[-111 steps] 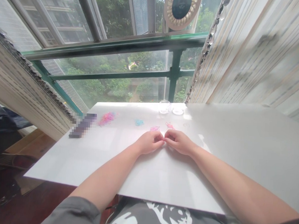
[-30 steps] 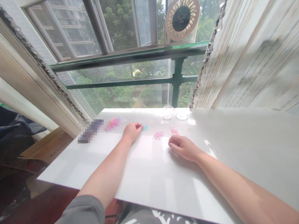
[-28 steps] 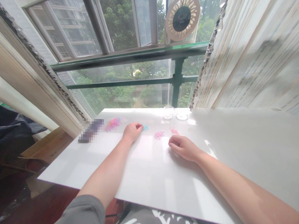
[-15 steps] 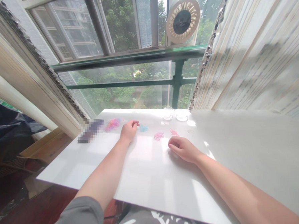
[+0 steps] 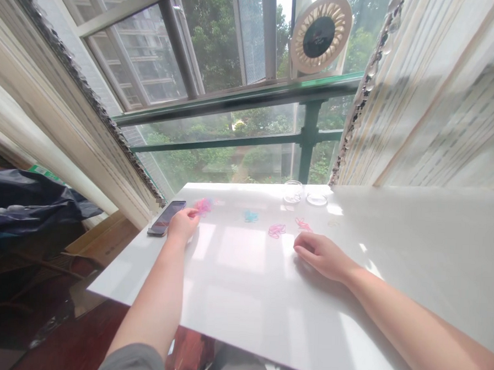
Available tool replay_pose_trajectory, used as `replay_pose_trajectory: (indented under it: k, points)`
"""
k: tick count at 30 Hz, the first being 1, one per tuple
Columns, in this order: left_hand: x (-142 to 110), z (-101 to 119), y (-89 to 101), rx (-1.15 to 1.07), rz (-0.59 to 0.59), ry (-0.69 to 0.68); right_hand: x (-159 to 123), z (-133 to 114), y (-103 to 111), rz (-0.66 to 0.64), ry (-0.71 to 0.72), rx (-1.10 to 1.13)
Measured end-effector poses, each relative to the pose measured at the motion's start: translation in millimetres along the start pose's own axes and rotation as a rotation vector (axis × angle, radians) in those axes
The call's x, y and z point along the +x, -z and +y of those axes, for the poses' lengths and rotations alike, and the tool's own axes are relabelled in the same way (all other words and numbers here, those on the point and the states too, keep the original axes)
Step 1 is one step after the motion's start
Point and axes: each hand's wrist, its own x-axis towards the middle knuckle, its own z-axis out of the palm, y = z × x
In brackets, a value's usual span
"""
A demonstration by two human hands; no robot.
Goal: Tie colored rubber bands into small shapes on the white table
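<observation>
Your left hand reaches to the far left part of the white surface, its thumb and fingertips drawn narrowly together at the near edge of a mixed pile of small bands, mostly pink and purple. You cannot tell from this view whether a band is pinched between them. Just left of that hand, and partly hidden by it, lies a dark phone.

Your right hand rests on its side near the middle of the surface, fingers loosely curled and the thumb close below them; whether anything is inside the curl cannot be told. Just beyond it lies a small coral-pink group of bands, with a purple-pink group to its left and a blue group farther left. Faint pale loops lie to the right of the coral-pink ones.

Along the far edge stand a clear round container and, just beside it, a shallow clear round piece.
</observation>
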Motion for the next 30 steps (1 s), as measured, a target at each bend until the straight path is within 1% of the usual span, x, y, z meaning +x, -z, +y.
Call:
replay_pose_trajectory:
  k: [7,14,21,26,30]
  points:
    - [1.7,1.0,-0.4,-0.003,-0.002,0.035,0.2,1.6,-0.2,0.003,-0.008,-0.016]
    - [-2.0,4.0,-4.8,0.007,-0.065,0.015,-1.5,-2.0,0.8,0.0,-0.023,0.028]
    - [-1.4,13.6,-10.9,0.027,-0.056,0.012,-1.4,-3.1,0.7,0.003,-0.016,0.01]
    - [3.1,13.6,-13.6,0.039,-0.052,0.055,-1.0,-2.8,1.1,-0.008,-0.02,-0.004]
    - [4.2,13.4,-14.2,0.022,-0.04,0.059,-1.2,-2.9,1.0,-0.016,-0.03,-0.003]
